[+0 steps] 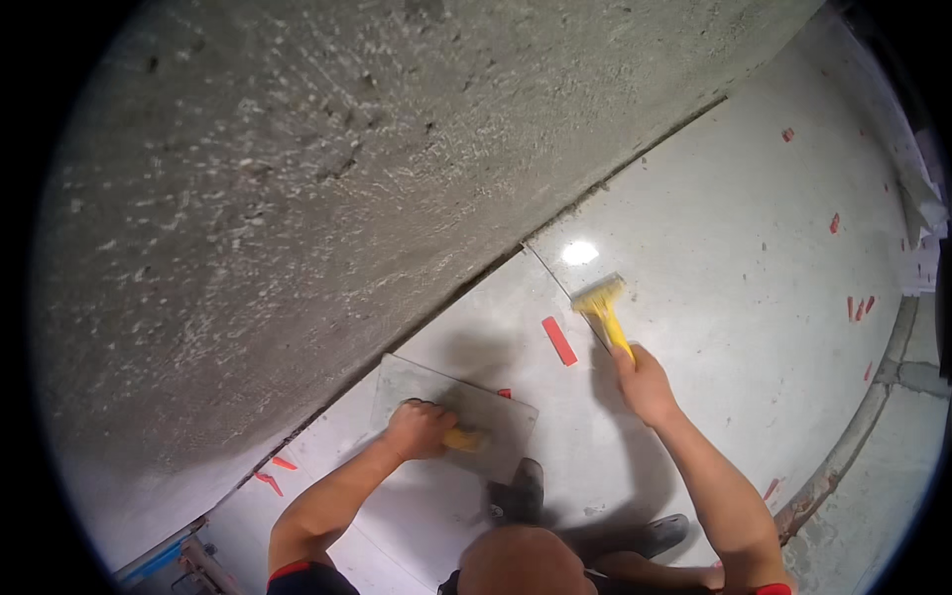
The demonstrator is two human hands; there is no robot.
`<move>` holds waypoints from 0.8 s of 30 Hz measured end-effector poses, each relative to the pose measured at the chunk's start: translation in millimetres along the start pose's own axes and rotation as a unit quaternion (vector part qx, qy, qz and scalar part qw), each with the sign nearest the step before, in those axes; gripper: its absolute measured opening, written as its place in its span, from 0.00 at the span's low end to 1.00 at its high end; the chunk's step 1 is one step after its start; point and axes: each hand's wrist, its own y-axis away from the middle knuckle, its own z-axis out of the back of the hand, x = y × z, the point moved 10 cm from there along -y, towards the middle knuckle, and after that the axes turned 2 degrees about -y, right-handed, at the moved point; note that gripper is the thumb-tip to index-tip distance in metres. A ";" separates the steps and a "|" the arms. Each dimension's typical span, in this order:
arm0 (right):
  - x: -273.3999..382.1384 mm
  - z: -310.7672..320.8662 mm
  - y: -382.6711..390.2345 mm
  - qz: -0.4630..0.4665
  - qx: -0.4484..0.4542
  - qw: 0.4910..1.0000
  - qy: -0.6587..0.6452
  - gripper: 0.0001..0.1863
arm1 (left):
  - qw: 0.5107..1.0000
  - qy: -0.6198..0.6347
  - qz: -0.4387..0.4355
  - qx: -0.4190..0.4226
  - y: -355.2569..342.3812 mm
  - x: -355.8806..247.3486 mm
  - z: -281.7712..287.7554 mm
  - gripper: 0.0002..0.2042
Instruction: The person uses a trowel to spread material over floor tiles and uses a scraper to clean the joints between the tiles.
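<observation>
Brush [609, 319]: ahead of the right hand [645, 384], its handle wrapped by those fingers; probably light, soft-bristled, best held there.
Trowel [501, 424]: under the left hand [420, 429], fingers closed round its handle; likely thin, stiff.
Red strip [559, 341]: between both hands' fingers.
Wall [268, 228]: beyond the left fingers, limiting reach.

Right of the yellow tool [607, 307], the floor [754, 268] offers passage. The wall [268, 218] bars the upper left; a red strip [559, 341] lies between tool and trowel [514, 424]. Something pale [925, 210] seems to block the far right.
</observation>
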 end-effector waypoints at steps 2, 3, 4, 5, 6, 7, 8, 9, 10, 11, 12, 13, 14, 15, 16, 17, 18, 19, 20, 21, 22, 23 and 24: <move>-13.1 3.4 5.4 -0.001 -0.009 1.000 0.002 0.25 | 1.000 0.006 0.007 0.001 1.7 -1.9 -3.0 0.09; -10.7 1.6 -1.0 0.027 -0.023 0.999 -0.001 0.25 | 1.000 0.005 0.004 -0.015 2.7 0.2 -5.5 0.09; 1.7 0.2 -3.7 0.057 -0.041 0.997 -0.008 0.26 | 0.999 -0.002 -0.004 -0.032 1.8 3.2 -4.4 0.09; 18.4 -7.8 -18.0 0.064 -0.043 0.997 -0.018 0.26 | 0.999 0.004 -0.007 -0.038 0.8 3.2 -6.6 0.10; 44.8 -14.5 -33.2 0.073 -0.046 0.996 -0.031 0.26 | 0.999 0.007 -0.011 -0.044 -0.2 3.4 -8.4 0.10; 59.3 -18.7 -40.6 0.064 -0.033 0.997 -0.023 0.27 | 0.999 0.009 -0.015 -0.051 -1.9 4.3 -5.8 0.10; 72.2 -22.9 -46.6 0.057 -0.017 0.998 -0.015 0.28 | 0.998 0.003 -0.020 -0.056 -3.4 4.9 -1.8 0.10; 78.1 -26.4 -48.1 0.050 0.001 0.999 -0.004 0.29 | 0.998 -0.001 -0.022 -0.060 -4.1 4.5 0.7 0.11; 70.8 -23.7 -44.2 0.043 0.022 0.999 -0.019 0.26 | 0.998 0.000 -0.020 -0.063 -1.2 3.3 -0.4 0.11; 70.2 -14.7 -29.3 0.089 0.008 0.996 -0.027 0.26 | 0.998 -0.005 -0.013 -0.062 3.4 3.8 -0.4 0.11; 64.9 -2.2 -5.8 0.134 -0.011 0.990 -0.034 0.25 | 0.998 -0.009 -0.012 -0.063 4.9 3.9 2.7 0.11; 52.1 5.7 14.1 0.175 -0.024 0.983 -0.042 0.24 | 0.998 -0.011 -0.008 -0.059 9.8 3.4 0.0 0.11; 40.2 18.2 30.0 0.240 -0.044 0.968 0.059 0.23 | 0.997 -0.005 -0.011 -0.070 8.2 0.9 -1.2 0.11; 30.0 28.1 45.0 0.302 -0.062 0.938 0.158 0.23 | 0.997 -0.001 -0.013 -0.081 5.6 -0.4 -0.4 0.11; 16.5 35.1 52.9 0.285 -0.048 0.937 0.198 0.23 | 0.996 -0.002 -0.015 -0.093 3.2 0.1 3.8 0.11; 7.9 41.5 62.8 0.268 -0.032 0.933 0.236 0.23 | 0.996 -0.009 -0.017 -0.089 2.8 -0.5 5.7 0.11; -1.6 44.2 68.2 0.248 -0.016 0.929 0.274 0.24 | 0.996 -0.013 -0.022 -0.084 3.2 -2.8 5.1 0.11; -4.7 46.6 69.1 0.252 -0.020 0.923 0.291 0.24 | 0.996 -0.017 -0.026 -0.078 3.5 -4.5 4.4 0.11; -6.6 48.3 68.9 0.257 -0.023 0.916 0.307 0.24 | 0.996 -0.015 -0.022 -0.082 3.8 -1.5 5.1 0.11; -11.8 51.4 70.4 0.257 -0.024 0.909 0.327 0.24 | 0.996 -0.007 -0.019 -0.085 2.7 -0.2 2.3 0.11; -16.0 49.7 70.5 0.286 -0.032 0.898 0.333 0.24 | 0.996 0.001 -0.016 -0.087 2.1 1.1 0.1 0.11; -20.3 47.3 68.3 0.292 -0.033 0.897 0.329 0.23 | 0.996 0.003 -0.021 -0.090 3.4 0.9 -1.7 0.11; -21.2 46.2 64.1 0.298 -0.037 0.897 0.325 0.23 | 0.995 0.006 -0.026 -0.096 1.0 -0.7 1.1 0.11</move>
